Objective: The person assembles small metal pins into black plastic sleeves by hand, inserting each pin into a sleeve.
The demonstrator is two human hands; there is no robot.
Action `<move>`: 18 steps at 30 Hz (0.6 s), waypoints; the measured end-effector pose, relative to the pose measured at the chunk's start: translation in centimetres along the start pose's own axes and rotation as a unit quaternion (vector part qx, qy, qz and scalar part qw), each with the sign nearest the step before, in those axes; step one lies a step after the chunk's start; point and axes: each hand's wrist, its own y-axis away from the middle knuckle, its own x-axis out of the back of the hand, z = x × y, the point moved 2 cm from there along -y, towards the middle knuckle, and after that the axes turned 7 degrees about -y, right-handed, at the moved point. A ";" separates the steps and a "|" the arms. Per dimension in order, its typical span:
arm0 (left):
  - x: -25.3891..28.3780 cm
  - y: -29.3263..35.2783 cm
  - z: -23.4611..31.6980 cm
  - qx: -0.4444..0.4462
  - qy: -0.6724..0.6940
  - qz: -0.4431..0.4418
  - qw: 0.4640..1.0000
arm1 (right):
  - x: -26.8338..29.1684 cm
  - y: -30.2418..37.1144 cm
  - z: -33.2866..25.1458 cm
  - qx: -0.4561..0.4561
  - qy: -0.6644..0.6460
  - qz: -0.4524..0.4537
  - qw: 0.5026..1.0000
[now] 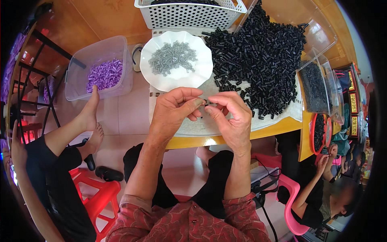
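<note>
Hands [171,113] on tiny piece [207,103], axis seemingly crosswise

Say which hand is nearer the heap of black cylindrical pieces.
Right hand: just below-left of the heap of black cylindrical pieces in view. The left hand is farther left, below the white scalloped plate.

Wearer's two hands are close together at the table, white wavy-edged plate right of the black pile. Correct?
No, the head view shows the white wavy-edged plate left of the black pile. The left hand and right hand are indeed close together.
</note>
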 end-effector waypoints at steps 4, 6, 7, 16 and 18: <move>-0.3 0.1 0.0 -0.006 -0.001 -0.004 1.000 | -0.3 0.1 0.4 0.044 -0.006 -0.010 0.999; -0.5 0.2 0.1 -0.008 -0.007 0.003 1.000 | -0.2 0.0 0.4 0.029 -0.017 -0.007 0.999; -0.7 0.1 0.1 -0.012 -0.013 0.009 1.000 | 0.0 0.0 0.5 0.015 -0.027 -0.002 1.000; -2.0 0.6 -0.1 -0.256 -0.440 0.104 0.854 | 1.9 0.1 2.1 -0.039 -0.053 0.052 0.996; -2.5 0.7 0.0 -0.265 -0.486 0.114 0.825 | 1.9 0.1 2.2 -0.043 -0.054 0.052 0.996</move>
